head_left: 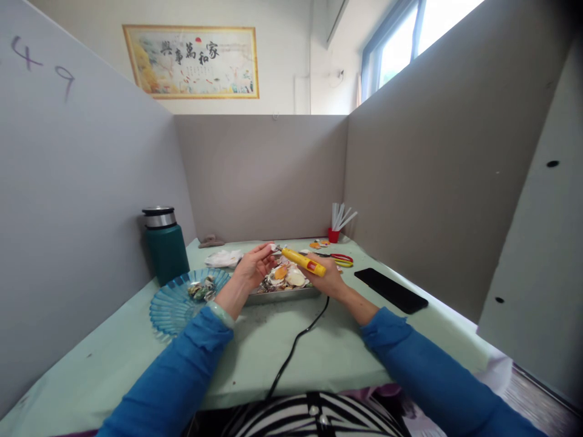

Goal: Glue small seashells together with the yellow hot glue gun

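Note:
My right hand (328,280) is closed round a yellow glue gun (304,261) whose nozzle points left toward my left hand (253,265). A black cord (291,352) runs from the gun down toward me. My left hand is closed, pinching a small pale piece, maybe a shell, at its fingertips right at the gun's tip. Both hands hover over a metal tray (282,295) that holds several shells (286,277).
A blue glass plate (170,306) with small shells lies left of the tray, a green flask (166,244) behind it. A black phone (390,290) lies at the right. Red-and-yellow scissors (341,259), a red cup of white sticks (334,233) and a crumpled cloth (222,258) sit at the back. Grey partitions enclose the desk.

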### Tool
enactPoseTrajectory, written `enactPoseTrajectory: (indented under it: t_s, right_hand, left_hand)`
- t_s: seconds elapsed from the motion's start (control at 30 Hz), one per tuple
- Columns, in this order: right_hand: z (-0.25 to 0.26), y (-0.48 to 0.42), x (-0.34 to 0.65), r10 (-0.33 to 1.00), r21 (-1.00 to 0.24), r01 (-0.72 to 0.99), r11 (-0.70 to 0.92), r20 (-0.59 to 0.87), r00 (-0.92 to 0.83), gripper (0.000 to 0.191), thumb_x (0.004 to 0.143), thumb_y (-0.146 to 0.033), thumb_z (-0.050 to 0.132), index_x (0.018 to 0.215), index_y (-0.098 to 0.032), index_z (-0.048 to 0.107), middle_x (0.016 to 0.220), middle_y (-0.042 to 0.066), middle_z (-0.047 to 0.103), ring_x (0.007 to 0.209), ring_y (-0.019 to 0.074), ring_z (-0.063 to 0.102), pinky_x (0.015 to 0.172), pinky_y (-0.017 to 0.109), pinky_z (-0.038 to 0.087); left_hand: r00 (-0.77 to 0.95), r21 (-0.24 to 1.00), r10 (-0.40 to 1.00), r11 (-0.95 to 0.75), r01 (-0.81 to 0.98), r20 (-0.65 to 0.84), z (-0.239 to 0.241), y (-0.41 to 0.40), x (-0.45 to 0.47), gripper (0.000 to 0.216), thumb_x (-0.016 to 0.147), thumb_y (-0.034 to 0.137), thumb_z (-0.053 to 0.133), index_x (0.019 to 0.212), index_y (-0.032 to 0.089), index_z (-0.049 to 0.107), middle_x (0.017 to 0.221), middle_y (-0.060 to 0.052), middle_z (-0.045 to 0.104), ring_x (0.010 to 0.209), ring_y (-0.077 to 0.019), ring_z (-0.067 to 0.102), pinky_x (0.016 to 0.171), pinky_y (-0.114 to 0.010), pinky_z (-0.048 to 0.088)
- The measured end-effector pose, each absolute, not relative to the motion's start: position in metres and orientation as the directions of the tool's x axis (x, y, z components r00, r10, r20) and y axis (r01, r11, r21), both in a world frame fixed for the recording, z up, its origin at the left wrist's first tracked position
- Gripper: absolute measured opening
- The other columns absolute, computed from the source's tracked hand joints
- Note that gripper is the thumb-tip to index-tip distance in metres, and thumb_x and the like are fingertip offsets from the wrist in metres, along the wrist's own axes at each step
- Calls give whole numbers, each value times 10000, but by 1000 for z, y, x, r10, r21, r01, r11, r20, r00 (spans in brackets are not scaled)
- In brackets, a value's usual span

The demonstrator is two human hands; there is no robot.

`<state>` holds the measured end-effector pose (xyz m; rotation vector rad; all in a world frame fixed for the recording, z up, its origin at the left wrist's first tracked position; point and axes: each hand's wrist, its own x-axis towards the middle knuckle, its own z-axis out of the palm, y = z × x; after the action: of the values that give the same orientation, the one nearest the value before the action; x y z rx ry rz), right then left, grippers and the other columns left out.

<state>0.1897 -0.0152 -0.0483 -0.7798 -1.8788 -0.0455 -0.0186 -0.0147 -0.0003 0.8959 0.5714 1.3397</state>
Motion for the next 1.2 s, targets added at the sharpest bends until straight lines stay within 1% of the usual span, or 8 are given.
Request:
enactPoseTrajectory:
  t_s: [0.2, 0.47, 0.7, 0.87, 1.03, 1.2]
  right_hand:
    - [-51, -13, 190, 498, -313, 536, 784, 833, -240, 192, 838, -370, 537, 787, -197, 603, 639, -7, 578, 526, 103, 463, 538, 221, 364]
    - [-50, -13, 190, 497, -312, 538, 783, 834, -240, 199, 838, -377, 538, 773, -196, 593, 630, -6, 568, 523, 104, 459, 536, 221, 361]
    - [-49, -15, 190, 491, -305, 544, 782, 838, -237, 182, 839, -349, 543, 764, -193, 597, 637, -5, 577, 528, 103, 463, 538, 217, 361]
    - [-51, -13, 190, 494, -305, 549, 778, 838, -234, 161, 830, -330, 554, 762, -189, 591, 620, -15, 555, 519, 95, 448, 533, 212, 349]
    - [-50, -14, 189, 492, -305, 548, 778, 839, -231, 166, 829, -337, 552, 757, -192, 586, 621, -21, 550, 520, 90, 433, 531, 207, 344]
    - [-51, -13, 190, 500, -305, 564, 767, 835, -229, 164, 827, -333, 553, 754, -190, 586, 617, -18, 545, 524, 94, 443, 534, 210, 343]
  left_hand:
    - [176, 799, 969, -34, -601, 174, -2, -11, -19, 226, 722, 63, 669, 938, 126, 638, 749, -41, 667, 643, -101, 635, 643, -216, 545]
    - [161, 787, 964, -69, -613, 210, -4, -8, -20, 198, 712, 39, 661, 893, 119, 651, 808, -59, 674, 769, -134, 647, 744, -260, 542]
    - [155, 782, 967, -65, -620, 204, -5, -8, -20, 183, 707, 28, 659, 864, 119, 655, 774, -57, 669, 747, -134, 642, 764, -272, 537]
    - [156, 789, 968, -63, -612, 198, -5, -8, -20, 173, 709, 32, 651, 861, 114, 659, 777, -54, 671, 759, -146, 647, 763, -279, 532]
    - [139, 810, 972, -76, -581, 190, -3, -9, -19, 203, 677, 64, 700, 869, 117, 660, 790, -53, 678, 731, -148, 649, 733, -280, 530]
    - [127, 826, 964, -129, -548, 235, -2, -12, -19, 243, 637, 83, 742, 864, 116, 661, 805, -55, 680, 723, -149, 649, 732, -297, 525]
